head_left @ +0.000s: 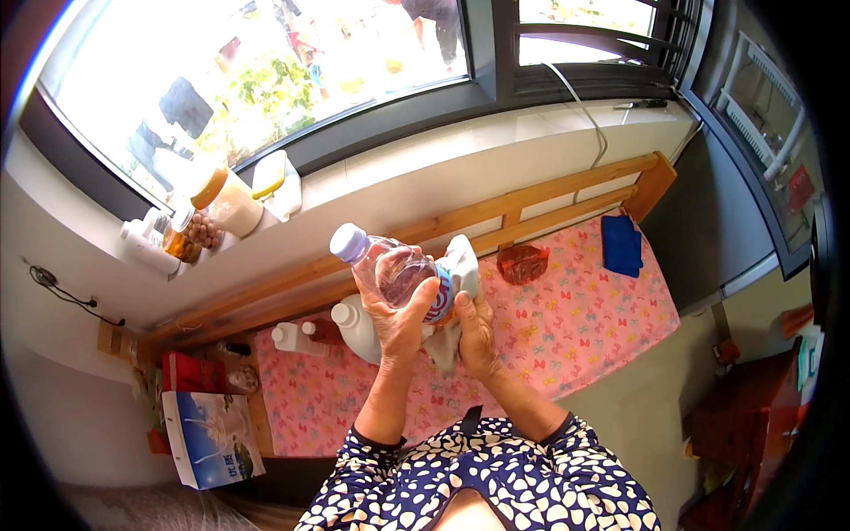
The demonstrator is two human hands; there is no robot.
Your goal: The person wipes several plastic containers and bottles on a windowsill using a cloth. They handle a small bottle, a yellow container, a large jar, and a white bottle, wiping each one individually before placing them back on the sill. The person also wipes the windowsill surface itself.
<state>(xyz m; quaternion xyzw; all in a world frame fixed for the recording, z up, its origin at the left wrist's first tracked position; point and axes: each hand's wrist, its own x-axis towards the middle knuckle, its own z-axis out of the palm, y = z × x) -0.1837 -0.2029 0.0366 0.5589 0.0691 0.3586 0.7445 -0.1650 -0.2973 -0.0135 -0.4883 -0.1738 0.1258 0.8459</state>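
My left hand (400, 315) grips a clear plastic bottle (390, 265) with a pale purple cap, held tilted above the pink patterned tabletop (575, 327). Pressed against the bottle's lower end is a white cloth (459, 276), which my right hand (474, 332) holds from underneath. Both forearms rise from my spotted blue and white sleeves at the bottom of the view.
White bottles (297, 337) and a white jug (357, 326) stand on the table behind my hands. A red bag (522, 262) and a blue cloth (622, 244) lie at the far right. Jars (226, 202) line the windowsill. A blue and white box (211, 439) sits at the left.
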